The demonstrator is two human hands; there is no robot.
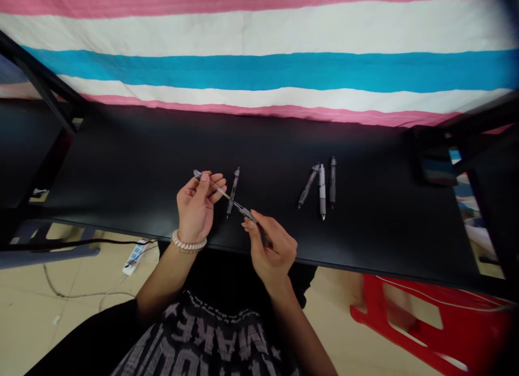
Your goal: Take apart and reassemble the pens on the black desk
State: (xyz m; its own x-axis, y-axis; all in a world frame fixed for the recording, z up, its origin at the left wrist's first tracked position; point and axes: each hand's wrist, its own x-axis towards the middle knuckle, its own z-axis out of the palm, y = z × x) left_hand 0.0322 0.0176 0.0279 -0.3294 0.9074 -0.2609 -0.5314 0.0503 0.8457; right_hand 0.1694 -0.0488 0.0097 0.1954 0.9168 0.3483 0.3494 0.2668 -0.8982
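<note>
Above the near edge of a black table, my left hand (197, 206) pinches the clear upper part of a pen (198, 174) between thumb and fingers. A thin refill (222, 191) runs from it down to the right, into a grey grip section (247, 213). My right hand (272, 246) holds that grip section between thumb and fingertips. Just beyond the refill a dark pen (233, 192) lies on the table. Further right lie a grey clear pen (308, 186), a white pen (322, 191) and a dark pen (333, 181), side by side.
The black table (162, 143) ends at a striped cloth (259, 71) along its far side. A dark box-like object (436, 155) sits at the right end. Black metal posts (46, 92) stand at the left. Below are a red stool (438, 322) and a power strip (134, 256).
</note>
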